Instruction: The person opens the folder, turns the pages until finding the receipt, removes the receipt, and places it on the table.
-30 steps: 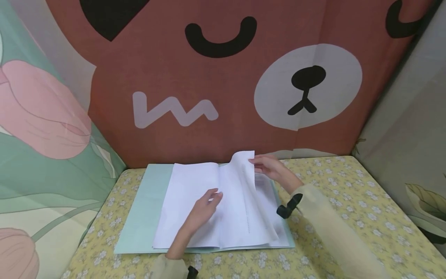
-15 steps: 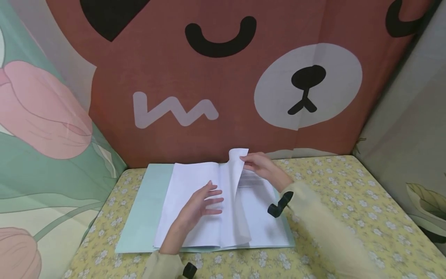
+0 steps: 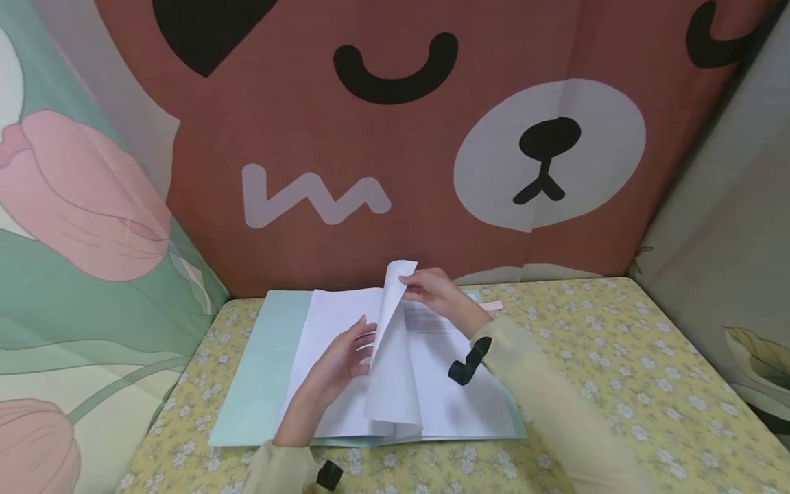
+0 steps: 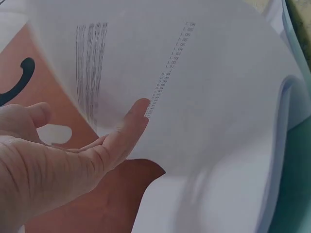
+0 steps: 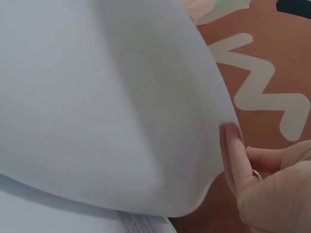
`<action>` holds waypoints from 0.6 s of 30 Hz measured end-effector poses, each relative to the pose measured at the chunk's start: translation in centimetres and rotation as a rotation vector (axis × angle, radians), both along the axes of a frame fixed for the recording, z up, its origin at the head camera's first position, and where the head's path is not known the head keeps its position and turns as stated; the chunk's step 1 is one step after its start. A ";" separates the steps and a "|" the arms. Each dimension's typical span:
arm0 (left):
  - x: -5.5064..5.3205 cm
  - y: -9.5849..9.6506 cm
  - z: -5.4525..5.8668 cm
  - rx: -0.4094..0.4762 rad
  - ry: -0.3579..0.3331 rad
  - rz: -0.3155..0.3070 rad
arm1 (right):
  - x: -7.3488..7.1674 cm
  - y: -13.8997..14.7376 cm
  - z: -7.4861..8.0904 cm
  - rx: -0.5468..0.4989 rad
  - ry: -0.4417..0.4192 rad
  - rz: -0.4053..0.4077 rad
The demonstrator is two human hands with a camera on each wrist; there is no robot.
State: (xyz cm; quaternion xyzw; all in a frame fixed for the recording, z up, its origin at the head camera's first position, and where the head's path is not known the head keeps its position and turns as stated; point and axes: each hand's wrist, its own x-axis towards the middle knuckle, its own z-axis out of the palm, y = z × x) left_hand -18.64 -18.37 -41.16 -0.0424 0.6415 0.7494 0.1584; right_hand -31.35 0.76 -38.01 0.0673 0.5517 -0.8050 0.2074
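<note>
A light green folder (image 3: 249, 370) lies spread on the table with white sheets (image 3: 459, 377) inside it. My right hand (image 3: 437, 291) pinches a raised page (image 3: 395, 387) near its upper far corner, thumb on one face and fingers on the other in the right wrist view. The page stands curled up near the middle fold. My left hand (image 3: 338, 360) has its fingers extended beside the page's left face; whether they touch it I cannot tell. Printed number columns show on the page (image 4: 218, 111) in the left wrist view.
The table wears a yellow floral cloth (image 3: 592, 384). Behind it hangs a brown cloth (image 3: 308, 254) with a bear face. A pink tab (image 3: 492, 305) sticks out past the folder's upper right. Patterned cloths hang at both sides.
My right hand has drawn the page leftward, from the right half toward the middle, uncovering the sheet beneath. My left hand's fingers have spread and moved slightly left. The pink tab has come into view.
</note>
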 end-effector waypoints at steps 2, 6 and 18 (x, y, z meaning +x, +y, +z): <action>0.0 -0.3 -0.1 0.010 -0.006 0.014 | 0.1 -0.6 0.0 -0.005 -0.002 0.008; 0.1 -0.7 -0.1 -0.018 0.007 0.018 | 0.3 -1.6 -0.1 -0.013 -0.006 0.012; 0.1 -1.7 -0.1 -0.127 0.030 -0.014 | 0.7 -4.1 -0.8 -0.004 -0.004 0.008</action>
